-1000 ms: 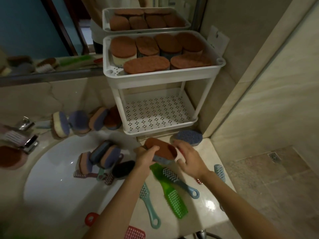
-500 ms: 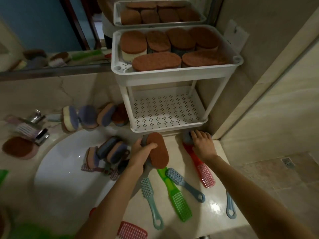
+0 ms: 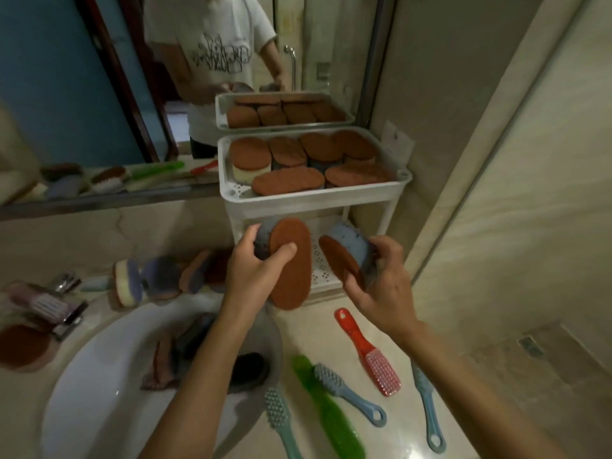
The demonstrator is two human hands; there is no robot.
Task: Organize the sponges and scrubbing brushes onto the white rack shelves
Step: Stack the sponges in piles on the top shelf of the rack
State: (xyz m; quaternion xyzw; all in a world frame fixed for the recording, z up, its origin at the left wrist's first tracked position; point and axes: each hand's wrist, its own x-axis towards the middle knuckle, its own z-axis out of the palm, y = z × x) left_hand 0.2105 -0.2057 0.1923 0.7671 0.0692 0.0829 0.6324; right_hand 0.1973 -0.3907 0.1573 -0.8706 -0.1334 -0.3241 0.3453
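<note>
Both hands are up now! Half a second ago the right hand (image 3: 381, 279) was flat down on the counter (image 3: 308, 332) at the foot of the white rack (image 3: 314, 197), reaching for a sponge. Now it's lifted clear, fingers curled round that blue sponge (image 3: 349, 250), brown face tilted down and to the left. The left hand (image 3: 261, 263) has come up too, and it grips its brown-faced sponge (image 3: 289, 263) on edge, thumb pressed across the brown pad.

So that's two sponges off the counter at once, one per hand, side by side but not touching. They hang right in front of the lower shelf (image 3: 323, 276), whose perforated floor shows between them. The top shelf (image 3: 238, 190) looks packed with brown-topped sponges, so I'd say the lower one is where these are headed. From here it's a short push away from the person and in.

Plenty left to do, though. A red brush (image 3: 367, 356) lies on the near counter just under the right hand, with a green brush (image 3: 328, 412) and blue brushes (image 3: 347, 390) nearer still. A row of sponges (image 3: 162, 276) leans at the far left behind the sink (image 3: 92, 392), and there's more in the basin, half hidden by the left forearm
</note>
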